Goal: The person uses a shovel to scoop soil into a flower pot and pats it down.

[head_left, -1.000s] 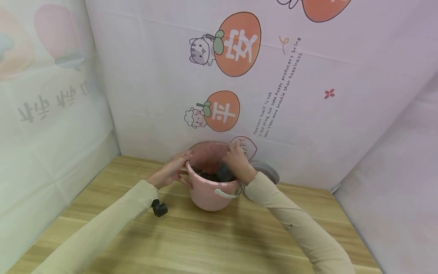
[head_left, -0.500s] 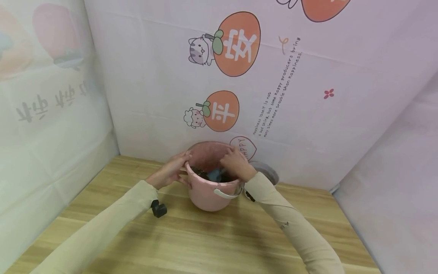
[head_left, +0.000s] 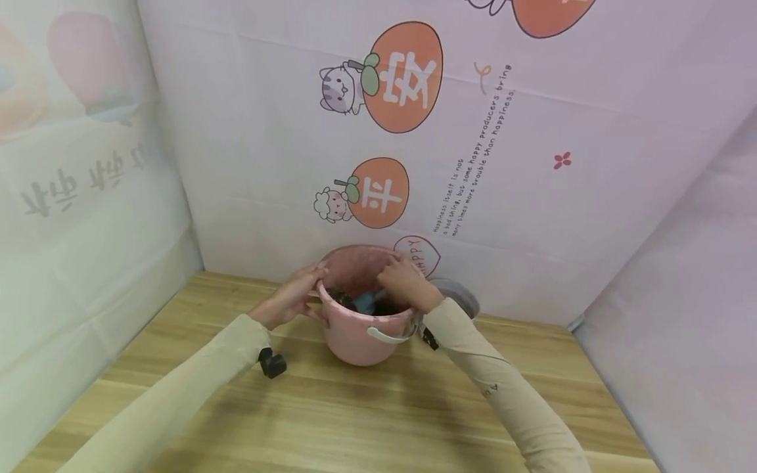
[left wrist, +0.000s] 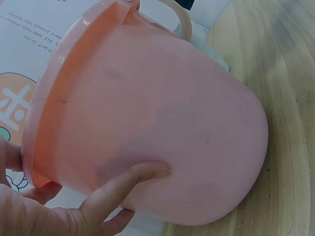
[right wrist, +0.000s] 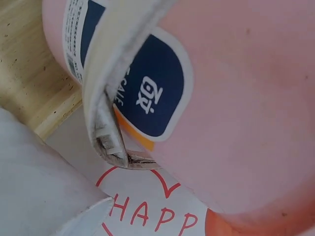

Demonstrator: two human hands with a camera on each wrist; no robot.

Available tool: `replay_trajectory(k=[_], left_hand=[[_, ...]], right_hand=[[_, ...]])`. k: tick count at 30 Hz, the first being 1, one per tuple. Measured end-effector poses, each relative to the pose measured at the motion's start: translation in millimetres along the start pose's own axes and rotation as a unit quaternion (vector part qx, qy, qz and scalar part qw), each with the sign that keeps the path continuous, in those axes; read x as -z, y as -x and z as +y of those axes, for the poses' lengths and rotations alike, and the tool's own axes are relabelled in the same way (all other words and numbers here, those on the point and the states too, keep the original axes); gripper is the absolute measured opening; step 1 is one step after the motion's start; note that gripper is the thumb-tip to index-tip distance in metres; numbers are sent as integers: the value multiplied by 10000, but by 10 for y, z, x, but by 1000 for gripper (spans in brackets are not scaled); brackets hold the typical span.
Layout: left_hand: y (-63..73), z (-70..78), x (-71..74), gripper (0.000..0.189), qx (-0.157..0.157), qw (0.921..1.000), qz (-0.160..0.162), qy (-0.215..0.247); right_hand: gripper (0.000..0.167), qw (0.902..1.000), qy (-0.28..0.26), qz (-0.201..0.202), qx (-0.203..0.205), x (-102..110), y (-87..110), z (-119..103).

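Note:
A pink bucket point(head_left: 359, 341) stands on the wooden table, dark soil-like stuff point(head_left: 342, 299) inside it. My left hand point(head_left: 290, 299) grips its left rim; in the left wrist view the thumb point(left wrist: 147, 171) lies along the bucket's outer wall, with fingers at the rim. Reaching in over the right side, my right hand point(head_left: 407, 281) has its fingers curled round the handle of a small blue shovel point(head_left: 365, 302). The blade sits down among the dark stuff, partly hidden by the front rim. The right wrist view shows the bucket's label point(right wrist: 157, 88) but not the hand.
A pale carrying handle point(head_left: 387, 337) hangs at the bucket's front right. Behind my right forearm stands a grey round container point(head_left: 458, 295), partly covered. Printed white cloth point(head_left: 497, 263) rises close behind the bucket and along both sides of the table point(head_left: 331, 420).
The shovel's blade has shifted left inside the bucket and turned, showing lighter blue. My right hand has moved slightly left and down. The left hand keeps its place on the rim.

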State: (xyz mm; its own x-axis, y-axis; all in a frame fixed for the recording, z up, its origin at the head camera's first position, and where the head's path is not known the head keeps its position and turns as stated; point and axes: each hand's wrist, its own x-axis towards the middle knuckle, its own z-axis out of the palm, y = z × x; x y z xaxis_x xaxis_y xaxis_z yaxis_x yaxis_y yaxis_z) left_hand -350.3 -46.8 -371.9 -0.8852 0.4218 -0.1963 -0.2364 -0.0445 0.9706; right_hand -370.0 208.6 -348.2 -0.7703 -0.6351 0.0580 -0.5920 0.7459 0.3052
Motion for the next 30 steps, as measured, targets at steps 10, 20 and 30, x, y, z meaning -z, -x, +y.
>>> replay_trajectory(k=[10, 20, 30], left_hand=[[12, -2, -2, 62, -54, 10000, -25, -16], [5, 2, -7, 63, -49, 9999, -25, -92], [2, 1, -13, 61, -30, 9999, 15, -162]], right_hand=[[15, 9983, -556, -36, -137, 88, 4, -42], [12, 9923, -1219, 109, 197, 85, -8, -31], [2, 9908, -1263, 35, 491, 90, 1, 1]])
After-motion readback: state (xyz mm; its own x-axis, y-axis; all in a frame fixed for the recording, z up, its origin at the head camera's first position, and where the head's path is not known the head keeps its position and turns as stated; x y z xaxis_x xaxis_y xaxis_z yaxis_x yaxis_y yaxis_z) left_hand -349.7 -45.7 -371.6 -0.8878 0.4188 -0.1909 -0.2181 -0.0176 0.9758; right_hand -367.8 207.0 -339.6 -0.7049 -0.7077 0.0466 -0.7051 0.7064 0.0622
